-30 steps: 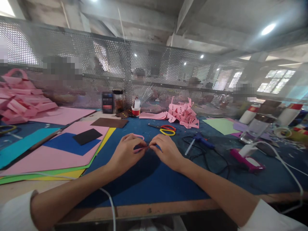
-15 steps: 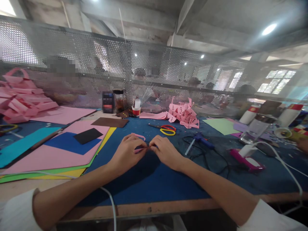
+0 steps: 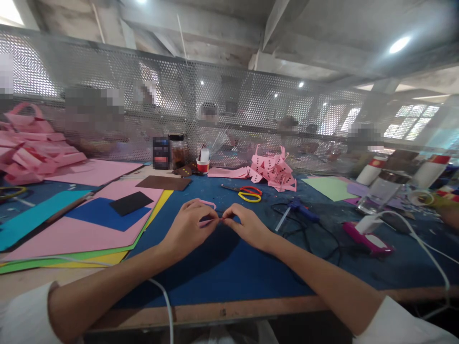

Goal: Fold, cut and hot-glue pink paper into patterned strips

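Observation:
My left hand (image 3: 193,222) is closed in a pinch on a pink paper strip (image 3: 208,204). Part of the strip shows beyond the fingers as a bent loop, and the rest is hidden by the hand. My right hand (image 3: 247,224) meets the left fingertips and pinches the same piece at its near end. Both hands hover over a dark blue mat (image 3: 215,277). Beyond them lie scissors (image 3: 250,193) with red and yellow handles. To the right of my right hand is a blue glue gun (image 3: 303,210) with a pale glue stick in it.
Coloured sheets (image 3: 107,239) are stacked at left, with a pink paper pile (image 3: 32,148) behind. Dotted pink pieces (image 3: 272,169) stand near the mesh partition (image 3: 229,91). A phone (image 3: 161,153), jar (image 3: 177,152), glass cup (image 3: 382,191), magenta power strip (image 3: 369,239) and white cables surround the workspace.
My hands stay almost in place, fingertips together on the pink strip. The fingers of my right hand have shifted very slightly. Nothing else on the table has visibly moved.

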Demonstrator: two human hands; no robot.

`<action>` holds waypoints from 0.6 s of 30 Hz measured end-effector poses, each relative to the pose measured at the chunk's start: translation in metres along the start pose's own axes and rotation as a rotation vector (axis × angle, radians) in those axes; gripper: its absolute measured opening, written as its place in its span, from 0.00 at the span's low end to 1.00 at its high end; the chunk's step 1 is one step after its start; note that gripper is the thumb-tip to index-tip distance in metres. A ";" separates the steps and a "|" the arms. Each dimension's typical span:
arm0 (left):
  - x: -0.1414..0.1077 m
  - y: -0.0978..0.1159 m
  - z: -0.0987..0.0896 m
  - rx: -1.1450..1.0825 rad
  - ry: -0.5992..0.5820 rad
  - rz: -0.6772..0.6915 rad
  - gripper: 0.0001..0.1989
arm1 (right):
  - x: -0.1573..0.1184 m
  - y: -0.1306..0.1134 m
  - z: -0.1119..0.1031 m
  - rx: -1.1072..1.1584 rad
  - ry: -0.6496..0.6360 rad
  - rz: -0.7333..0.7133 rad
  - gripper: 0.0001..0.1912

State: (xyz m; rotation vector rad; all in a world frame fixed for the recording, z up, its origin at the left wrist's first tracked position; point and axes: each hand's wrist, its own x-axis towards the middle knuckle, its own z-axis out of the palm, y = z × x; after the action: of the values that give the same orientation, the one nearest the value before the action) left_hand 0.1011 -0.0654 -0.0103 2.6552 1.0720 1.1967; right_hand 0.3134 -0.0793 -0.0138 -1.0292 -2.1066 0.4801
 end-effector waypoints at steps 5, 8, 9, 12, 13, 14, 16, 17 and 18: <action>-0.001 0.000 0.000 -0.006 -0.005 -0.001 0.04 | 0.001 -0.001 -0.001 -0.036 0.004 -0.022 0.01; -0.001 0.000 -0.001 -0.012 -0.025 -0.008 0.05 | 0.002 -0.002 -0.002 -0.070 -0.006 -0.024 0.02; -0.001 0.000 -0.001 -0.012 -0.030 -0.008 0.05 | 0.002 -0.002 -0.001 -0.075 -0.007 -0.022 0.02; -0.001 0.001 -0.001 -0.010 -0.026 -0.007 0.05 | 0.002 0.000 -0.001 -0.072 -0.010 -0.010 0.03; 0.000 0.001 -0.001 -0.011 -0.023 -0.009 0.06 | 0.002 0.000 0.000 -0.069 -0.012 -0.006 0.02; 0.000 0.001 -0.001 -0.013 -0.019 -0.010 0.06 | 0.002 0.001 0.000 -0.066 -0.014 -0.002 0.02; 0.000 0.001 -0.001 -0.019 -0.018 -0.012 0.06 | 0.001 0.002 0.001 -0.059 -0.018 0.004 0.02; 0.000 0.001 -0.001 -0.021 -0.019 -0.013 0.06 | 0.001 0.003 0.000 -0.055 -0.020 0.006 0.02; 0.000 0.001 -0.001 -0.022 -0.018 -0.013 0.06 | 0.001 0.003 0.000 -0.049 -0.021 0.007 0.02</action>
State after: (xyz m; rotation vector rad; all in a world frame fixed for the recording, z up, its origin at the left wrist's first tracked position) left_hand 0.1010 -0.0667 -0.0096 2.6331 1.0659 1.1726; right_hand 0.3142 -0.0768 -0.0151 -1.0639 -2.1432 0.4469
